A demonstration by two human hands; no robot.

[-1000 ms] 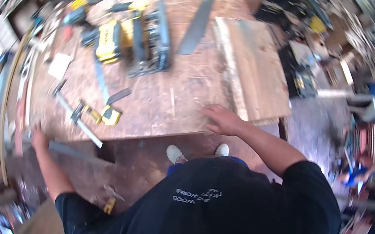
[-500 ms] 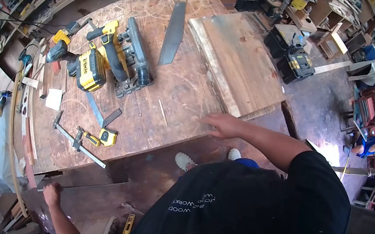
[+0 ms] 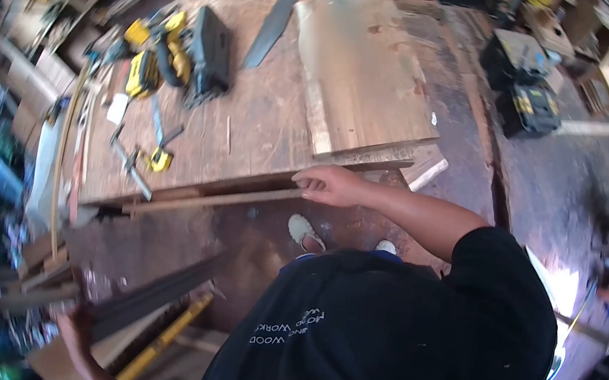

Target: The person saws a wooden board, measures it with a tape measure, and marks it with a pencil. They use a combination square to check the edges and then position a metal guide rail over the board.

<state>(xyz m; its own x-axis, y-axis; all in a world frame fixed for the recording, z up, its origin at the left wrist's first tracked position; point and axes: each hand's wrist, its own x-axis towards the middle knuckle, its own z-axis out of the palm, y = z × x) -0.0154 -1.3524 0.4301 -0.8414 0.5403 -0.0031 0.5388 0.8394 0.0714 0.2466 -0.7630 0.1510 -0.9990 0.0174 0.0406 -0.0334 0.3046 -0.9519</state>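
My left hand [image 3: 74, 325] is low at the left, closed around the near end of a dark board [image 3: 156, 296], blurred by motion. The board slants up to the right below the workbench [image 3: 191, 147]. My right hand [image 3: 328, 184] is at the bench's front edge, fingers loosely bent and apart, with nothing visible in them. Just beyond it lies a thick wooden slab [image 3: 367, 80] with a pale live edge. A yellow spirit level [image 3: 167, 338] stands beside the dark board, to its right.
On the bench are a hand saw [image 3: 276, 24], yellow-and-black power tools [image 3: 173, 59], a bar clamp [image 3: 130, 165], a tape measure [image 3: 160, 159] and a square [image 3: 162, 126]. Black toolboxes [image 3: 528, 107] stand on the right. Loose boards [image 3: 38, 286] are stacked at lower left.
My left hand has moved down slightly, and the dark board's broad face now shows. My right hand has drawn back from the bench top to its edge. The view has shifted.
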